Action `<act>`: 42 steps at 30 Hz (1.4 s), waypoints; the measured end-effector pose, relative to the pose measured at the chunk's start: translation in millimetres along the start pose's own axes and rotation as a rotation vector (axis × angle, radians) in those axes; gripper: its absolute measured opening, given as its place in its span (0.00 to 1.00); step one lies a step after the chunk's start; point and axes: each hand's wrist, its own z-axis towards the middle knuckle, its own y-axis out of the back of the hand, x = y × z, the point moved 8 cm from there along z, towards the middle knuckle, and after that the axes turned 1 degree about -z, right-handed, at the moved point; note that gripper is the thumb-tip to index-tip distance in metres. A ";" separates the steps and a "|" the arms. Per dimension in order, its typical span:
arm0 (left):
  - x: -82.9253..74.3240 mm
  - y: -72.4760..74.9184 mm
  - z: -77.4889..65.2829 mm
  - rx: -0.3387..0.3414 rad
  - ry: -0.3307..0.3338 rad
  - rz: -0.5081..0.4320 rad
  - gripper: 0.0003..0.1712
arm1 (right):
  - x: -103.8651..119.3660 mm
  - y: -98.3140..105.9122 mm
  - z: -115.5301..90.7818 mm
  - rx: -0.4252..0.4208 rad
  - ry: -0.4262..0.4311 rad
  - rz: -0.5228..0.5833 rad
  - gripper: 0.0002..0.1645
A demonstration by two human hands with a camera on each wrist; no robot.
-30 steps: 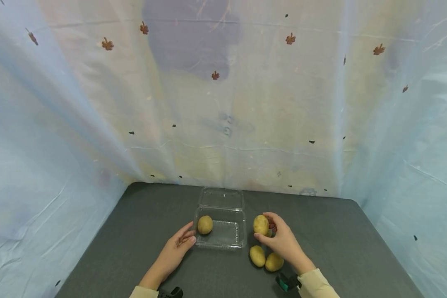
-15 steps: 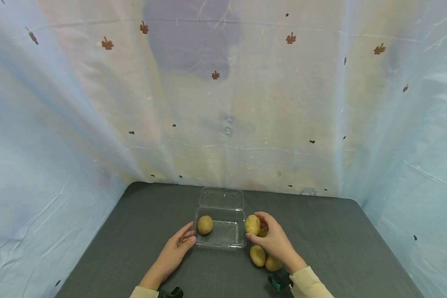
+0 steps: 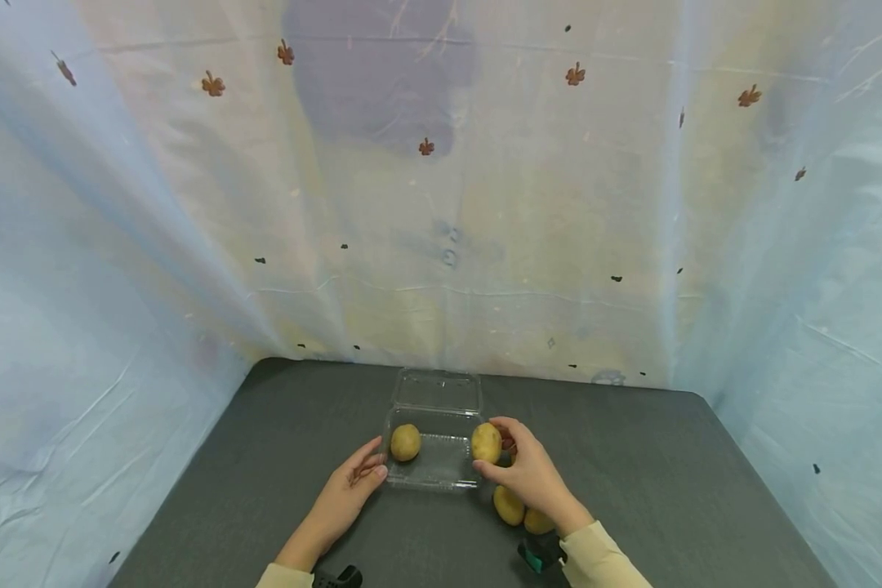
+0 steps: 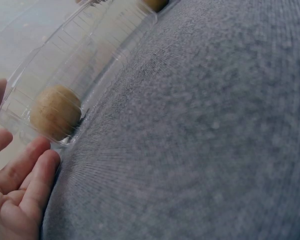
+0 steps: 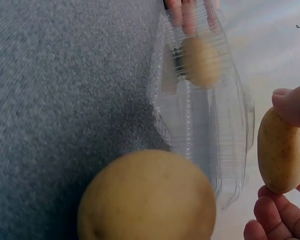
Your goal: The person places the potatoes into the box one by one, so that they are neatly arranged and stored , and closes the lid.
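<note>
A clear plastic clamshell box lies on the table, its lid folded back. One potato sits at the box's left end. My left hand rests with relaxed fingers against that end; the left wrist view shows its fingertips right at the wall beside the potato. Between thumb and fingers, my right hand grips another potato over the box's right rim. In the right wrist view this held potato stands upright between thumb and fingertips, above the box wall.
Below my right hand, two potatoes lie close together on the dark grey tablecloth, one partly covered by the wrist. A large potato fills the foreground of the right wrist view. A pale printed curtain surrounds the table.
My right hand has carried its potato leftward, from beside the box to over its right rim. The left hand and the box have stayed in place.
</note>
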 end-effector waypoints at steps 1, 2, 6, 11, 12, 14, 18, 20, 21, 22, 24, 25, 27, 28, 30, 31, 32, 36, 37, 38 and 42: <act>-4.2 -0.2 -1.7 0.001 -0.001 0.000 0.35 | 0.7 -0.4 0.3 0.001 0.001 0.003 0.46; -7.5 -0.3 -3.0 0.001 -0.006 -0.003 0.36 | 1.0 -0.9 0.8 0.002 0.004 0.001 0.46; -9.8 -0.3 -3.4 0.001 -0.010 -0.003 0.37 | 0.8 -3.8 3.2 0.003 0.013 -0.013 0.47; 9.4 1.6 5.2 -0.010 -0.001 0.011 0.34 | 1.4 -8.1 5.6 0.009 0.017 -0.028 0.47; 13.7 2.2 7.1 -0.012 -0.003 0.014 0.33 | 2.2 -9.0 6.1 0.009 0.020 -0.027 0.46; 20.1 3.3 10.5 -0.017 -0.008 0.021 0.33 | 3.7 -11.2 6.8 0.013 0.024 -0.024 0.46; 23.9 3.8 13.2 -0.020 -0.023 0.016 0.33 | 6.5 -15.3 7.8 0.016 0.031 -0.019 0.46; 24.4 3.5 13.3 -0.019 -0.020 0.009 0.33 | 7.4 -17.8 8.2 0.025 0.029 -0.016 0.46; 24.4 3.3 13.0 -0.017 -0.017 0.007 0.33 | 7.9 -18.8 8.4 0.029 0.028 -0.011 0.46; 24.0 3.2 12.6 -0.016 -0.013 0.003 0.33 | 8.5 -20.0 8.7 0.033 0.028 -0.007 0.46; 21.0 2.7 11.0 -0.014 -0.010 0.001 0.32 | 10.0 -22.1 9.7 0.043 0.027 0.001 0.46; 17.5 2.3 9.5 -0.014 -0.010 0.002 0.32 | 11.2 -23.0 10.4 0.046 0.030 0.002 0.46; 9.1 1.3 5.7 -0.012 -0.009 0.000 0.33 | 14.3 -24.8 12.4 0.048 0.041 -0.001 0.46; 4.8 0.9 3.7 -0.011 -0.009 -0.001 0.34 | 16.2 -26.1 13.8 0.050 0.051 -0.007 0.47; 2.1 0.8 2.4 -0.011 -0.009 -0.001 0.34 | 19.0 -29.1 16.8 0.051 0.059 -0.033 0.47; 1.0 0.5 2.0 -0.013 -0.007 0.000 0.34 | 20.8 -30.7 18.3 0.050 0.066 -0.044 0.47; 2.4 0.8 2.6 -0.013 -0.010 0.000 0.34 | 22.3 -32.3 19.9 0.048 0.068 -0.060 0.47; 7.5 0.6 4.8 -0.015 -0.008 0.005 0.32 | 29.7 -39.6 26.4 0.043 0.087 -0.118 0.46; 6.5 0.2 4.5 -0.014 -0.004 0.008 0.32 | 32.1 -41.4 28.0 0.041 0.099 -0.131 0.45; 8.3 0.5 5.2 -0.013 -0.005 0.008 0.32 | 34.1 -42.9 29.6 0.040 0.104 -0.138 0.45; 16.7 1.7 8.9 -0.012 -0.005 0.010 0.32 | 39.2 -48.8 35.4 0.031 0.128 -0.154 0.43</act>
